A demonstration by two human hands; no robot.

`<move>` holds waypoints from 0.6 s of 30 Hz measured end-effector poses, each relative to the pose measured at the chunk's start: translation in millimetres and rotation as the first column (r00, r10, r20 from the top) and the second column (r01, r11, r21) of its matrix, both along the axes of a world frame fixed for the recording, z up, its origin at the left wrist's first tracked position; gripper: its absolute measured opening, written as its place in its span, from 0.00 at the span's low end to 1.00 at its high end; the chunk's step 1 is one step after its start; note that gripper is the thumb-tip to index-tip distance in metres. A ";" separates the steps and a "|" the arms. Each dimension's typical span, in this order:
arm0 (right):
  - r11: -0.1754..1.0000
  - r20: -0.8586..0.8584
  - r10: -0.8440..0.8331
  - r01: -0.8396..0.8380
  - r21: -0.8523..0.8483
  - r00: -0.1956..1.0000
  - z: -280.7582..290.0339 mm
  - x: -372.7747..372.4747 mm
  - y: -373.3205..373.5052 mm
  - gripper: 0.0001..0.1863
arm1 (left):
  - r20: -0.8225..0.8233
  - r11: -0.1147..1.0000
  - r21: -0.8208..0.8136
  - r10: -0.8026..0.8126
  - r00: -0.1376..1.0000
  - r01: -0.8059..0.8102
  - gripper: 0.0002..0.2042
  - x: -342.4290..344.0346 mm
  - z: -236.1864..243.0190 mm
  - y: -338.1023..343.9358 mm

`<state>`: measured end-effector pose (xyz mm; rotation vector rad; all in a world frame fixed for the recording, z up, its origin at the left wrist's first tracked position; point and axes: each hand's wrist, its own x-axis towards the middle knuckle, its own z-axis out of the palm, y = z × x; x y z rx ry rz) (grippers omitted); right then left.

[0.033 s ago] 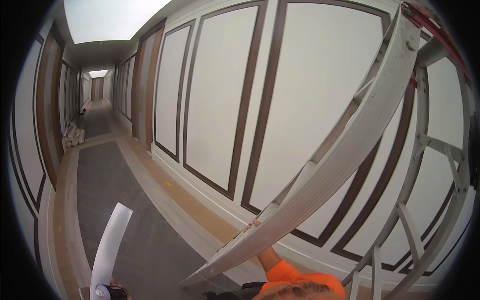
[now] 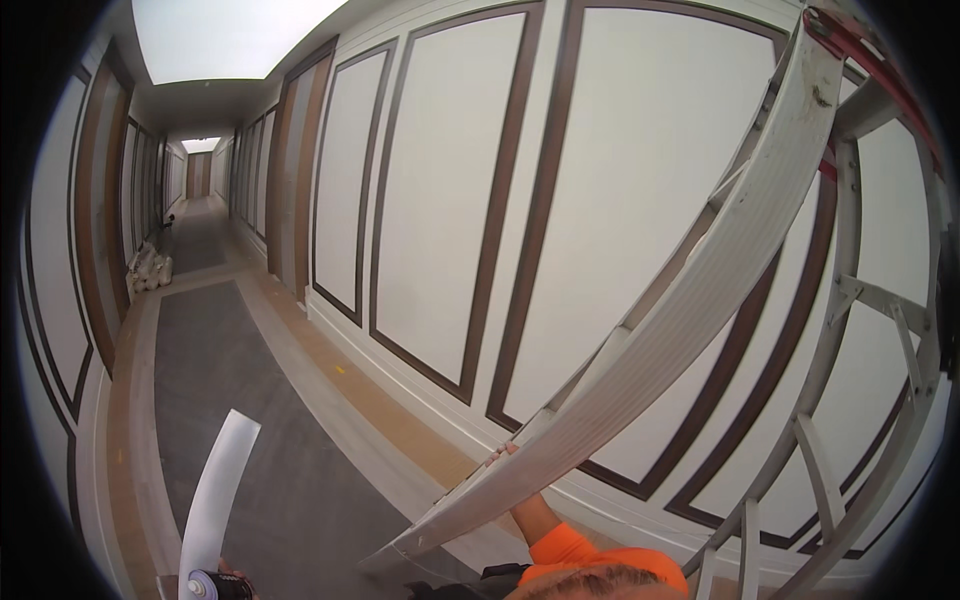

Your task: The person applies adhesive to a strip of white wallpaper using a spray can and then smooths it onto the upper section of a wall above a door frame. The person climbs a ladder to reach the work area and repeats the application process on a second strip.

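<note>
- Left hand (image 2: 238, 584), lower edge of view: fingers closed around a dark can (image 2: 207, 586) with a pale top; most of this hand is cut off by the frame.
- White strip (image 2: 213, 500), long and narrow, rises from behind the can at the left hand; cannot tell whether the fingers grip it or only touch it.
- Right hand (image 2: 505, 453): fingers clamped on the edge of the near side rail of a silver metal ladder (image 2: 665, 335); palm hidden behind the rail. Orange sleeve (image 2: 570, 548) on this arm, below the rail.
- Ladder fills the right of the view. Near rail slants from upper right to a lower end near the bottom centre; second set of legs and braces farther right. Red top piece (image 2: 850, 38) at upper right.
- Floor: grey strip (image 2: 250, 365) down the middle of a corridor, lighter bands along both sides.
- Right wall (image 2: 440, 190): white panels, dark brown frames; brown-and-grey door (image 2: 298, 170) farther along.
- Pale bundles (image 2: 150, 270) piled against the left wall.
- Bright panel (image 2: 235, 40) overhead.
</note>
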<state>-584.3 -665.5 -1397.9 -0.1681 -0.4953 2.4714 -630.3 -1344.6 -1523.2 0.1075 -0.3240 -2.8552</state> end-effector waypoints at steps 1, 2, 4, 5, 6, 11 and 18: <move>0.999 -0.060 0.046 -0.047 -0.014 0.997 12.5 -9.3 -15.4 0.09 | -0.024 1.000 -0.012 0.027 0.999 -0.028 0.20 18.8 -7.0 -13.5; 0.995 -0.118 0.088 -0.092 -0.029 0.989 25.0 -15.6 -31.2 0.10 | -0.039 0.998 -0.016 0.054 0.998 -0.055 0.20 32.7 -6.4 -36.9; 0.996 -0.114 0.057 -0.064 -0.054 0.992 44.8 -18.0 -41.5 0.12 | 0.057 0.977 -0.097 0.195 0.979 -0.189 0.21 47.3 47.0 -6.5; 0.996 -0.065 0.040 -0.044 -0.076 0.997 57.8 -21.4 -45.4 0.14 | 0.101 0.955 -0.140 0.275 0.956 -0.260 0.21 61.8 74.2 4.2; 0.995 -0.041 0.032 -0.035 -0.091 0.999 64.4 -24.9 -50.0 0.15 | 0.100 0.954 -0.117 0.289 0.952 -0.277 0.21 70.3 75.8 -4.4; 0.999 -0.138 0.048 -0.047 0.013 0.989 65.6 -39.2 -15.6 0.13 | 0.212 0.967 -0.021 0.254 0.944 -0.255 0.20 78.8 63.6 6.0; 1.000 -0.043 -0.009 0.008 -0.026 0.999 111.4 -146.7 -64.7 0.17 | 0.051 0.982 -0.034 0.189 0.981 -0.188 0.19 -74.9 90.9 -73.6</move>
